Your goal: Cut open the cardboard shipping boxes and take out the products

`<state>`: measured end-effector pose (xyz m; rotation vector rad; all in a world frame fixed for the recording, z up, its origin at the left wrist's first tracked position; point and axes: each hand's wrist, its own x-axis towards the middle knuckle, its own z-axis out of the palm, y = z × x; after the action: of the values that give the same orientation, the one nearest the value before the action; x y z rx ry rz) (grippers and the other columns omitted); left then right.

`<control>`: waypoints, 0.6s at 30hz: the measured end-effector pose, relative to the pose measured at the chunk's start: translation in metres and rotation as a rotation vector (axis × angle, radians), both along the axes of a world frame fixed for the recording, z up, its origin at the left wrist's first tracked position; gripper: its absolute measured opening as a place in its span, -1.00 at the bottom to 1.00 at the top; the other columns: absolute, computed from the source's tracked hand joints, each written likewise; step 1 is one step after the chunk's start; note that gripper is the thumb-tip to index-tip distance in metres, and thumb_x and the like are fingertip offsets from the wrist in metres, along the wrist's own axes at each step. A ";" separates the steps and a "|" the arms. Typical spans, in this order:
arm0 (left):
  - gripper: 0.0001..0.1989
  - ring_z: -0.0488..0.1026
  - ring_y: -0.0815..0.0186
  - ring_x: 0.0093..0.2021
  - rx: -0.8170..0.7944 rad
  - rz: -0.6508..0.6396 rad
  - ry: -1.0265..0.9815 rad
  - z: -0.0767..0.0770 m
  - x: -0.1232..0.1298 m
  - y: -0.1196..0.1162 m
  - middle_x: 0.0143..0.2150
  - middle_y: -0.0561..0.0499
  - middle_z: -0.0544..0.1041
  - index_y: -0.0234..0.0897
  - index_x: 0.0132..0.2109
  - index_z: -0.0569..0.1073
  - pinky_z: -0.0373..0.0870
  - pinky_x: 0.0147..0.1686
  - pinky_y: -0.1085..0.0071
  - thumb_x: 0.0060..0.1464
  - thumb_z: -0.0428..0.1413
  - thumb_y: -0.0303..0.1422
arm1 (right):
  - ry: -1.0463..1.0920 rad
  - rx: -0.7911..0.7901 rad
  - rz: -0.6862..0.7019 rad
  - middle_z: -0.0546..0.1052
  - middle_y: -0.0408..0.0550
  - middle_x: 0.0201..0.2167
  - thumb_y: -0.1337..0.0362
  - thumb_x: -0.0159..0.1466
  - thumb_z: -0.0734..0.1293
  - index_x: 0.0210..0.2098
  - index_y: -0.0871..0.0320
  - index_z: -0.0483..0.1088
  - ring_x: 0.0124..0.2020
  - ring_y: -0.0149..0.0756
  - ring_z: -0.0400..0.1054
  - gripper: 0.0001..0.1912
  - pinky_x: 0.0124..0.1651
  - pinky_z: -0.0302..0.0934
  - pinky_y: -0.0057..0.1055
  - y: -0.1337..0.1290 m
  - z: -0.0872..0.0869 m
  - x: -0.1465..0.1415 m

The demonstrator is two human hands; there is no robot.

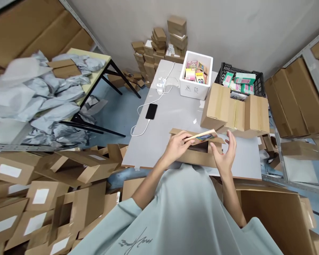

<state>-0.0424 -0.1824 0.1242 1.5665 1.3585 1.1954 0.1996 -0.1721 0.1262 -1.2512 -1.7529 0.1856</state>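
Note:
My left hand grips one end of a thin, flat packet with a coloured picture on it. The packet is held tilted above an open cardboard box at the table's front edge. Just right of the packet, my right hand has its thumb and fingers apart, with nothing between them. The box's flaps stand up, and its inside is mostly hidden by the packet and my hands.
On the grey table lie a phone and white cable. A white foam box, black crate and closed cartons stand behind. Open cartons crowd the left; a large open carton is at right.

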 end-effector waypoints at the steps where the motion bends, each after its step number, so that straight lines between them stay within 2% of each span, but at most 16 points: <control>1: -0.78 0.62 0.16 -0.12 0.058 -0.050 0.082 0.007 -0.005 0.003 -0.09 -0.08 0.66 -0.15 -0.03 0.68 0.53 -0.03 0.26 0.47 0.20 -0.16 | -0.112 0.047 0.019 0.49 0.38 0.45 0.06 0.54 0.48 0.60 0.03 0.28 0.42 0.17 0.45 -0.27 0.32 0.48 0.13 -0.001 0.007 0.002; 4: -0.77 0.57 0.21 -0.16 0.186 -0.214 0.279 0.024 -0.013 0.011 -0.06 -0.08 0.61 -0.16 0.04 0.68 0.45 -0.13 0.33 0.54 0.11 -0.27 | -0.285 0.027 0.153 0.70 0.17 0.16 0.18 0.64 0.35 0.39 -0.02 0.54 0.12 0.00 0.61 -0.62 0.17 0.53 -0.03 -0.004 0.021 0.002; 6: -0.76 0.55 0.22 -0.17 0.245 -0.255 0.366 0.031 -0.012 0.014 -0.07 -0.07 0.58 -0.17 0.06 0.67 0.41 -0.18 0.36 0.56 0.08 -0.33 | -0.267 -0.053 0.228 0.73 0.06 -0.02 0.19 0.67 0.29 0.22 -0.01 0.64 -0.05 -0.12 0.64 -0.70 0.04 0.53 -0.17 -0.006 0.023 0.000; 9: -0.77 0.55 0.26 -0.20 0.270 -0.273 0.380 0.035 -0.008 0.017 -0.07 -0.06 0.57 -0.16 0.06 0.66 0.41 -0.21 0.40 0.57 0.07 -0.38 | -0.206 -0.160 0.258 0.71 0.05 0.00 0.08 0.65 0.34 0.17 0.00 0.66 -0.17 -0.19 0.63 -0.71 -0.13 0.50 -0.27 -0.006 0.023 -0.001; 12: -0.78 0.64 0.23 -0.12 0.261 -0.260 0.241 0.033 -0.003 0.017 0.00 -0.08 0.62 -0.16 0.15 0.64 0.55 -0.09 0.38 0.57 0.11 -0.34 | -0.142 -0.244 0.260 0.68 0.04 -0.03 0.06 0.64 0.33 0.09 0.02 0.65 -0.25 -0.24 0.57 -0.72 -0.18 0.45 -0.30 -0.003 0.018 -0.003; 14: -0.71 0.67 0.14 0.08 0.281 -0.134 0.143 0.027 -0.002 0.017 0.12 -0.14 0.66 -0.15 0.29 0.60 0.61 0.13 0.27 0.54 0.17 -0.27 | -0.024 -0.327 0.281 0.66 0.00 -0.13 0.04 0.62 0.33 -0.04 0.04 0.63 -0.29 -0.26 0.52 -0.71 -0.20 0.44 -0.31 0.001 0.012 -0.005; 16: -0.54 0.59 0.04 0.34 0.299 0.112 0.073 0.017 -0.004 0.015 0.30 -0.23 0.63 -0.16 0.42 0.53 0.52 0.39 0.11 0.51 0.23 -0.16 | 0.175 -0.433 0.278 0.62 -0.05 -0.23 -0.07 0.55 0.40 -0.13 0.06 0.58 -0.36 -0.29 0.47 -0.66 -0.27 0.41 -0.34 0.006 0.004 -0.008; 18: -0.41 0.49 -0.04 0.48 0.249 0.313 -0.025 0.004 -0.007 0.013 0.43 -0.30 0.56 -0.21 0.46 0.52 0.45 0.48 0.01 0.47 0.26 -0.02 | 0.412 -0.549 0.248 0.56 -0.14 -0.37 -0.18 0.45 0.47 -0.14 0.06 0.54 -0.45 -0.32 0.42 -0.57 -0.38 0.35 -0.38 0.009 -0.002 -0.010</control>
<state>-0.0491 -0.1697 0.1281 1.5352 1.5252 1.6214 0.1901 -0.1627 0.1242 -1.2463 -1.5296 1.0513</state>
